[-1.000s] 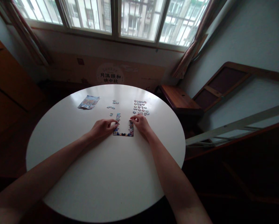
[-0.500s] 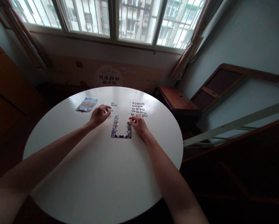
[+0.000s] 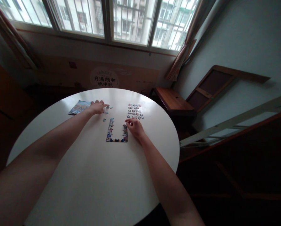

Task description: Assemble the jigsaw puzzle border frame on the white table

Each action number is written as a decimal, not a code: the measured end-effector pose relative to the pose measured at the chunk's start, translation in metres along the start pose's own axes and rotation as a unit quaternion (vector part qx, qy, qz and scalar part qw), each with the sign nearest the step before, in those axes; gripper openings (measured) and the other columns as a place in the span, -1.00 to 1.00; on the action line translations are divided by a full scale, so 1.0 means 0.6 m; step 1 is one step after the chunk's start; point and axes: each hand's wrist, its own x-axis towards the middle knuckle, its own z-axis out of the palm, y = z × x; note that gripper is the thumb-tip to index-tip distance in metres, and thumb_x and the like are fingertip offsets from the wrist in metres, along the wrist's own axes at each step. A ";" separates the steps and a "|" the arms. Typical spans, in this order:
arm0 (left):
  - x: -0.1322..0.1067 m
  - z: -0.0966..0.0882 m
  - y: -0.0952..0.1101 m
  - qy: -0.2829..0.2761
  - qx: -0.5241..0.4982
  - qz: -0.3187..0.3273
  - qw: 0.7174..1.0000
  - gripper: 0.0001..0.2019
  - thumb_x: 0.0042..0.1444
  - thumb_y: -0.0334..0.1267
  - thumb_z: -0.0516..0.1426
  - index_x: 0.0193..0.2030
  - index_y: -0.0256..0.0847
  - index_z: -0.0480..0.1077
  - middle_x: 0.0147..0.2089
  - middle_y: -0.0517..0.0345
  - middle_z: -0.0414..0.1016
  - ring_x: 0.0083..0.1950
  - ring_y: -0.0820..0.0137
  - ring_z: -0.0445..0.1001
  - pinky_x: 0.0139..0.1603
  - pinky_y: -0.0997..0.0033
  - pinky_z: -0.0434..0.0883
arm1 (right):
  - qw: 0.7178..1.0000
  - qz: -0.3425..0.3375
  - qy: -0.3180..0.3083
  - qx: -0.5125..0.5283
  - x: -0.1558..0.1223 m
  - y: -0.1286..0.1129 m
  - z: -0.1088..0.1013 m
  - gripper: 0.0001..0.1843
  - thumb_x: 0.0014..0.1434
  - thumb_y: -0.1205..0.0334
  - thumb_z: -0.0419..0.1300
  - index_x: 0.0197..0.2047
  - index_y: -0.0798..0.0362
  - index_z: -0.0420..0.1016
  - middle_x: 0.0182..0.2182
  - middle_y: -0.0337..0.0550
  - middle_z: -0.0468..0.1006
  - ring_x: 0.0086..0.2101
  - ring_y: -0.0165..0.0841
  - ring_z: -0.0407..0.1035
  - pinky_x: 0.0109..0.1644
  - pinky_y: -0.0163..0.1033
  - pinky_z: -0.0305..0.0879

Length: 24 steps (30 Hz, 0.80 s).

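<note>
A partly joined jigsaw puzzle (image 3: 109,134) lies on the round white table (image 3: 91,175), forming a U of two side strips and a bottom edge. My left hand (image 3: 97,107) reaches over the table with its index finger stretched out, its tip at a few loose puzzle pieces (image 3: 110,107). At the top of the right strip is my right hand (image 3: 134,126), its fingers curled and thumb and index close together; anything between them is too small to make out. One lone puzzle piece (image 3: 104,120) sits left of the left strip.
Several rows of loose puzzle pieces (image 3: 134,110) lie beyond my right hand. A colourful picture bag or sheet (image 3: 78,107) is on the table at the left, partly behind my left hand. A wooden bench (image 3: 173,99) stands past the table's far right edge, and a cardboard box (image 3: 131,73) under the window.
My left hand has moved away and left to the far loose pieces, its index finger now extended. The right hand stays by the right strip. The view has shifted slightly.
</note>
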 end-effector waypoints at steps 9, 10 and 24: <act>-0.011 -0.006 -0.023 0.067 -0.010 -0.040 0.997 -0.65 0.13 -0.14 0.08 0.01 -0.13 0.52 0.10 -0.14 0.44 0.15 -0.08 0.27 0.13 -0.09 0.18 | 1.000 0.001 -0.001 -0.013 -0.002 -0.003 -0.002 -0.78 0.16 0.37 0.18 -0.17 0.01 0.62 -0.30 -0.19 0.51 -0.39 -0.44 0.38 -0.13 -0.29 0.32; -0.013 -0.006 -0.026 0.063 -0.014 -0.048 0.997 -0.64 0.13 -0.14 0.08 0.02 -0.13 0.51 0.08 -0.14 0.45 0.14 -0.08 0.28 0.11 -0.08 0.19 | 1.000 0.002 -0.002 -0.013 -0.002 -0.003 -0.002 -0.78 0.16 0.37 0.18 -0.17 0.01 0.62 -0.30 -0.19 0.51 -0.40 -0.44 0.38 -0.13 -0.29 0.32; 0.004 0.004 -0.021 0.080 -0.049 -0.044 0.995 -0.69 0.08 -0.15 0.11 -0.10 -0.13 0.57 -0.01 -0.09 0.53 0.04 0.02 0.38 0.01 0.09 0.31 | 1.000 0.007 0.000 -0.003 -0.001 -0.002 -0.001 -0.80 0.17 0.36 0.19 -0.18 0.01 0.62 -0.29 -0.19 0.52 -0.42 -0.46 0.37 -0.14 -0.30 0.33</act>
